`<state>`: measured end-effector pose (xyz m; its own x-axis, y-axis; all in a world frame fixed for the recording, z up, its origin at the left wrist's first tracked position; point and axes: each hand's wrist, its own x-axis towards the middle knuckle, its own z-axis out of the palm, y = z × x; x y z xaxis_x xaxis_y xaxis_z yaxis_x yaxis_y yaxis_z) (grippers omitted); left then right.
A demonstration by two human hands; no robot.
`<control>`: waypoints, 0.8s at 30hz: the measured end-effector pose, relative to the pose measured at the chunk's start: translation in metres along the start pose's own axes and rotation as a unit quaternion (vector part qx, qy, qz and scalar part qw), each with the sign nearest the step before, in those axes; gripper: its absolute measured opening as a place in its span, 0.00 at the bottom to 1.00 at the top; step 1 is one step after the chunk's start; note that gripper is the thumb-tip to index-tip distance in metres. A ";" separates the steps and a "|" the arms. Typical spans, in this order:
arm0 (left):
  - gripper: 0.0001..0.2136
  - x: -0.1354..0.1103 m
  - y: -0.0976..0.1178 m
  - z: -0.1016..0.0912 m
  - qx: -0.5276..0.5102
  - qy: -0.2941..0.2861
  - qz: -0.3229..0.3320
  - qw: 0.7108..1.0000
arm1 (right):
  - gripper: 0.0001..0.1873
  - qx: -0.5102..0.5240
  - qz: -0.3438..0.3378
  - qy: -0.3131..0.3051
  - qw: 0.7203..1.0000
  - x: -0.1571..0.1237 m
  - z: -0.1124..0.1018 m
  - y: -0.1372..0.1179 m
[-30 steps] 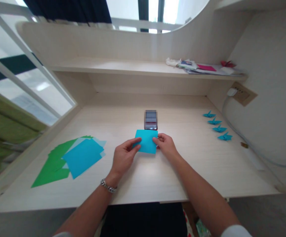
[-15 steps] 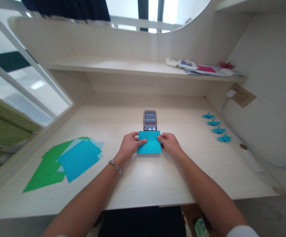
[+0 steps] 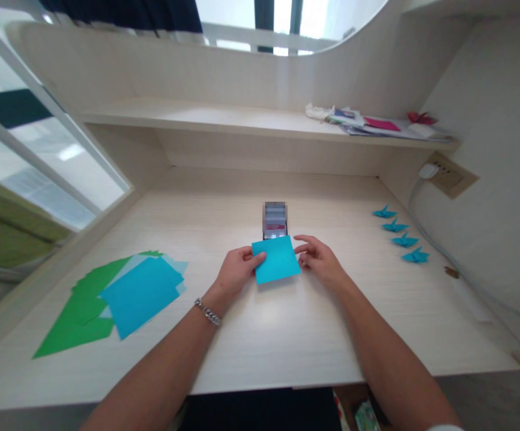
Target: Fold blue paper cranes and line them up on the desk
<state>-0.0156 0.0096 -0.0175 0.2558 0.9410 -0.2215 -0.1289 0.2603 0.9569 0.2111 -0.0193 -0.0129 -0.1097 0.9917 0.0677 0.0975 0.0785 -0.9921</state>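
Observation:
A square blue sheet of origami paper (image 3: 278,260) is held a little above the desk, slightly tilted. My left hand (image 3: 240,266) pinches its left edge, thumb on top and fingers beneath. Just off the right edge is my right hand (image 3: 320,258), its fingers apart and holding nothing. Behind the paper lies a phone (image 3: 274,220) with a blurred screen, its near end partly covered by the sheet.
Green sheets (image 3: 78,311) and blue sheets (image 3: 145,293) lie fanned out on the left. Several folded blue paper cranes (image 3: 405,240) form a row at the right, near a cable (image 3: 448,263) from a wall socket (image 3: 452,175). Papers (image 3: 376,124) rest on the shelf.
My right hand has let go of the paper and drawn slightly to the right. The sheet has turned a little in my left hand. The view has shifted slightly.

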 end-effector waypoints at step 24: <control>0.17 -0.007 0.007 0.001 -0.016 -0.035 -0.018 0.999 | 0.08 -0.083 -0.097 -0.043 0.991 -0.003 0.009 -0.003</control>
<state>-0.0174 0.0043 -0.0090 0.3272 0.9136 -0.2413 -0.1485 0.3020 0.9417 0.2020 -0.0232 -0.0112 -0.2249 0.9447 0.2387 0.2274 0.2891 -0.9299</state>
